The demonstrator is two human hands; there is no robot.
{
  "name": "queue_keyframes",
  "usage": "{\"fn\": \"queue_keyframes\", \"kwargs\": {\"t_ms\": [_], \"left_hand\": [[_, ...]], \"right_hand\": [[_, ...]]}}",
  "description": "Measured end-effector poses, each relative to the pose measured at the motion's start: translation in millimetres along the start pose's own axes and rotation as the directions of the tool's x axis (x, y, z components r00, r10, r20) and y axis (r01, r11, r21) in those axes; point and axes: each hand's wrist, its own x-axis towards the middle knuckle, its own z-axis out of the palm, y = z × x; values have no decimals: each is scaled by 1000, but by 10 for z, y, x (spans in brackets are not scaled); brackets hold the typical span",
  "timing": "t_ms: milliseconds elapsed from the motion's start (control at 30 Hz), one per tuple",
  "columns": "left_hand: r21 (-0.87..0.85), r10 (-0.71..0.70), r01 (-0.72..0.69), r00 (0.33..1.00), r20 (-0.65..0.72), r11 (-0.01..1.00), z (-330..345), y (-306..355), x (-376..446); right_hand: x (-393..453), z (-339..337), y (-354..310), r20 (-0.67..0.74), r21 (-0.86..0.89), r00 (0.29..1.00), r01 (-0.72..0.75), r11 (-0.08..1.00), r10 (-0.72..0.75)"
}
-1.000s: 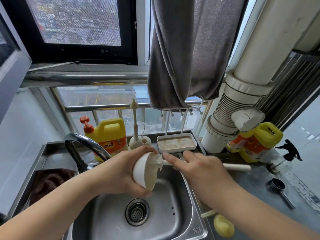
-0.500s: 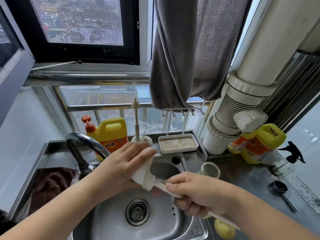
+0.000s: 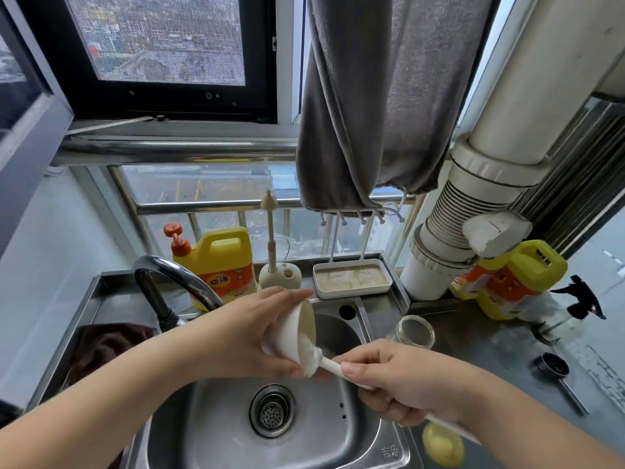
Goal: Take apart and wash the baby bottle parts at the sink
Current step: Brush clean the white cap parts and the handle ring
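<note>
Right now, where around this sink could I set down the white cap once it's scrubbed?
Bare steel shows on the right counter between the clear glass jar, the yellow detergent jugs and the black measuring scoop. The sink basin around the round drain strainer is open too. The back ledge is crowded: white tray, brush stand.

We're at a cramped home kitchen corner: a stainless-steel sink [image 3: 209, 431] with a curved faucet [image 3: 176, 282] sits under a screened window [image 3: 162, 38]. Yellow dish-soap jugs [image 3: 220, 262], a bottle brush in its stand [image 3: 272, 238] and a grey towel [image 3: 378, 96] hung overhead give it away.
</note>
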Motion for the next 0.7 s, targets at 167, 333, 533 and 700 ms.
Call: {"fn": "queue_keyframes", "kwargs": {"t_ms": [167, 333, 533, 700], "left_hand": [[-159, -69, 77, 996, 54, 984, -15, 11, 40], [-329, -56, 78, 996, 75, 941, 69, 35, 33], [-291, -47, 49, 999, 15, 956, -22, 12, -13], [-84, 81, -99, 977, -200, 991, 145, -10, -44]], "right_hand": [[-27, 32, -16, -74, -318, 995, 41, 947, -67], [26, 30, 56, -228, -971, 787, -144, 189, -573], [154, 39, 65, -228, -970, 641, -212, 116, -733], [163, 112, 42, -262, -565, 920, 99, 820, -291]]}}
